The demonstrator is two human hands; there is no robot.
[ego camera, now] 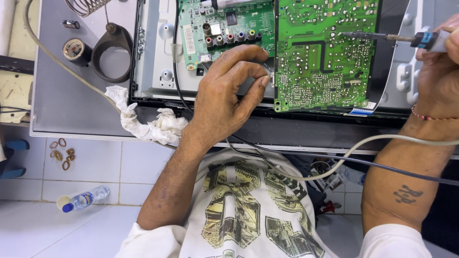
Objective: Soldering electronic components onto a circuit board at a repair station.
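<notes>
Pinching left grip (224,91) at green circuit board (325,52) edge, right grip (440,62) clasping soldering iron (397,37).

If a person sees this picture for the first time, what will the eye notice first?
Probably the two green circuit boards at the top: a smaller board on the left and a large board beside it. The left hand pinches something small at the large board's edge, while the right hand holds a soldering iron over it.

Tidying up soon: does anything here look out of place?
A plastic water bottle lies on its side on the tiled floor, and a crumpled white rag hangs over the bench edge beside the left hand.
</notes>
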